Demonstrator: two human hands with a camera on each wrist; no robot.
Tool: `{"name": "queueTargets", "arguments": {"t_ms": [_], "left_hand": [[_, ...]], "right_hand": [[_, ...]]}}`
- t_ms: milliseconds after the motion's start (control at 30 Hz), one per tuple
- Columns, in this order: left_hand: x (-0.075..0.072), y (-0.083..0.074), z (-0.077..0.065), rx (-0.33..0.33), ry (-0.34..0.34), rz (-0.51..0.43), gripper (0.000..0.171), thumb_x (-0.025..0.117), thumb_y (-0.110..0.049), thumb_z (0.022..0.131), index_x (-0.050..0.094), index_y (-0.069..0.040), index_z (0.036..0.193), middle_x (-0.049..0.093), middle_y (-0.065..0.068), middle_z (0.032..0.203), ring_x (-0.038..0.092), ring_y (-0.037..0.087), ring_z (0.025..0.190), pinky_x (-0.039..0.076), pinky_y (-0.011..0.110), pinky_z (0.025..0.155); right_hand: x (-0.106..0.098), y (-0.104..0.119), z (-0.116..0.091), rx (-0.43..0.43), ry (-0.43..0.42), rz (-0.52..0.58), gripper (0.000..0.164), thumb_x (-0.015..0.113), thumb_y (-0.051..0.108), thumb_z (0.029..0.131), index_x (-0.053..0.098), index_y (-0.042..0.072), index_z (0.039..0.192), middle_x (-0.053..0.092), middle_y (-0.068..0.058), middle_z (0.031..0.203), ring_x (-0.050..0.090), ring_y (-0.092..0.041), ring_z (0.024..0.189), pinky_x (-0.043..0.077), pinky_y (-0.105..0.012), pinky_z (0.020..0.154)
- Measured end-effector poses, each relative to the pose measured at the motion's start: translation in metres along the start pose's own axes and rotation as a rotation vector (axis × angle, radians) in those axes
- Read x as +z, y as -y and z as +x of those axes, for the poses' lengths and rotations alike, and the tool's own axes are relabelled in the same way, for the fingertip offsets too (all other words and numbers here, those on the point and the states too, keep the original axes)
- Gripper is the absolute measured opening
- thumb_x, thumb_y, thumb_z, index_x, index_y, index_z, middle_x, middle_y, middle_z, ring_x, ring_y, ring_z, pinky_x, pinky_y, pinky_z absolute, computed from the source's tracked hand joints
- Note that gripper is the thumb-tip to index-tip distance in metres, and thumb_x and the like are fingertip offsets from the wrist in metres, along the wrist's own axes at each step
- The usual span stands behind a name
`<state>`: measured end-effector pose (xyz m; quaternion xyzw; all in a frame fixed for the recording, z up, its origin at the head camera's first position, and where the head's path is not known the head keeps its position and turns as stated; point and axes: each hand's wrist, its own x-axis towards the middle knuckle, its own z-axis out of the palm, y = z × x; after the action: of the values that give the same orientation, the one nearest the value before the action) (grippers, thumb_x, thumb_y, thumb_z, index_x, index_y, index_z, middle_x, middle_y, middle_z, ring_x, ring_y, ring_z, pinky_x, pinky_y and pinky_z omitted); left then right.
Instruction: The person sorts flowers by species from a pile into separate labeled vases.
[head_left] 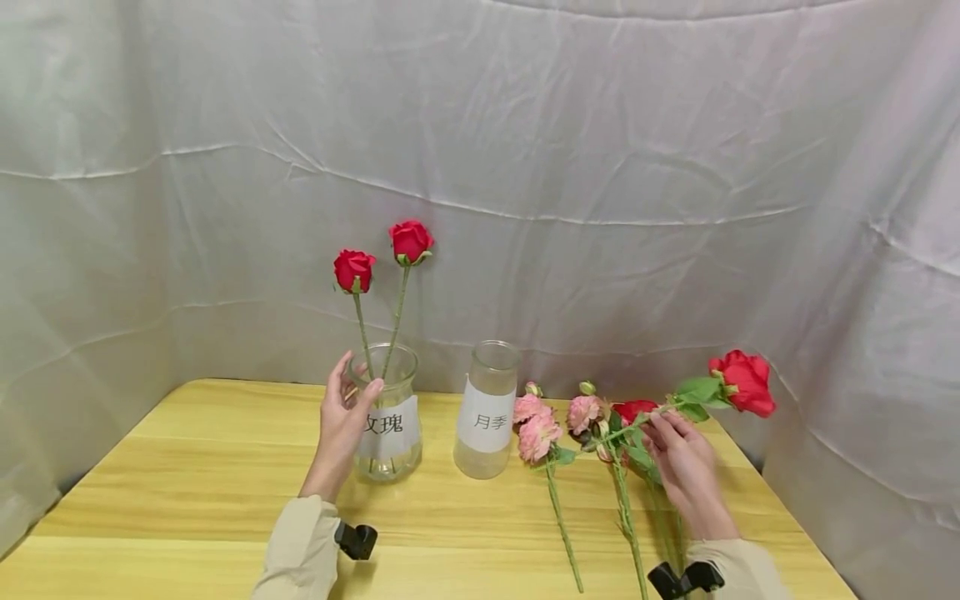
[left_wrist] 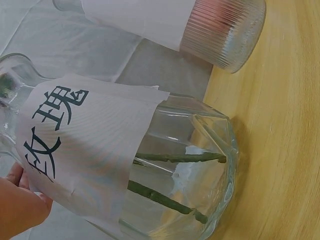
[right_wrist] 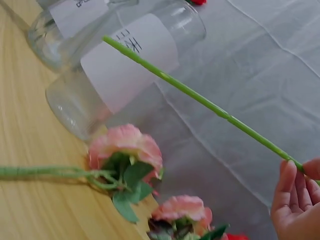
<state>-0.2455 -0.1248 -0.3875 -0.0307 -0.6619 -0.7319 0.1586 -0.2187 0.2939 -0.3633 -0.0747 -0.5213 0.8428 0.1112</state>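
My left hand (head_left: pixel 341 425) grips the neck of a clear glass vase (head_left: pixel 388 470), thumb in front and fingers behind. This vase carries a white label with dark characters. Two red roses, one lower (head_left: pixel 354 271) and one taller (head_left: pixel 411 242), stand in it; their cut stem ends (left_wrist: pixel 172 158) show through the glass. Over the flowers at the right, my right hand (head_left: pixel 686 467) pinches the stem of another red rose (head_left: pixel 742 385). Its head points right, and the bare green stem (right_wrist: pixel 195 96) reaches left, clear of the table.
A narrower labelled glass vase (head_left: pixel 486 460) stands just right of the first. Pink flowers (head_left: pixel 538 437) and a further red bloom (head_left: pixel 633 410) lie on the wooden table (head_left: pixel 225 467), stems toward the front. A grey cloth (head_left: pixel 480 167) hangs behind.
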Motion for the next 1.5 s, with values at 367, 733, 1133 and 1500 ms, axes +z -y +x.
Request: {"name": "queueTargets", "arguments": {"t_ms": [367, 733, 1133, 1500], "left_hand": [[0.001, 0.0, 0.001, -0.002, 0.007, 0.001, 0.076, 0.06, -0.019, 0.096, 0.013, -0.017, 0.156, 0.032, 0.014, 0.15, 0.027, 0.034, 0.137, 0.022, 0.047, 0.112], [0.002, 0.001, 0.001, 0.01, -0.006, -0.003, 0.073, 0.059, -0.018, 0.097, 0.015, -0.016, 0.155, 0.035, 0.013, 0.147, 0.03, 0.03, 0.134, 0.023, 0.044, 0.112], [-0.001, 0.004, 0.0, 0.026, -0.029, 0.005, 0.072, 0.059, -0.015, 0.096, 0.017, -0.014, 0.155, 0.038, 0.014, 0.145, 0.034, 0.029, 0.13, 0.027, 0.044, 0.11], [0.001, 0.003, 0.001, 0.033, -0.023, 0.005, 0.073, 0.059, -0.016, 0.096, 0.016, -0.013, 0.155, 0.036, 0.015, 0.146, 0.032, 0.031, 0.132, 0.024, 0.046, 0.112]], "right_hand": [[0.034, 0.004, 0.015, -0.032, -0.082, -0.072, 0.004, 0.057, 0.007, 0.097, 0.058, 0.008, 0.092, 0.065, 0.003, 0.08, 0.063, -0.007, 0.075, 0.051, -0.02, 0.066], [0.068, 0.021, 0.027, -0.045, -0.024, -0.16, 0.013, 0.056, 0.008, 0.097, 0.051, 0.002, 0.107, 0.065, 0.003, 0.082, 0.062, -0.006, 0.074, 0.052, -0.018, 0.071], [0.103, 0.029, 0.038, -0.091, 0.074, -0.296, 0.02, 0.054, 0.008, 0.098, 0.05, -0.003, 0.114, 0.06, 0.002, 0.095, 0.061, -0.005, 0.078, 0.051, -0.017, 0.073], [0.133, 0.032, 0.04, -0.124, 0.104, -0.27, 0.017, 0.055, 0.005, 0.098, 0.052, -0.004, 0.112, 0.059, -0.002, 0.098, 0.061, -0.005, 0.076, 0.051, -0.017, 0.072]]}}
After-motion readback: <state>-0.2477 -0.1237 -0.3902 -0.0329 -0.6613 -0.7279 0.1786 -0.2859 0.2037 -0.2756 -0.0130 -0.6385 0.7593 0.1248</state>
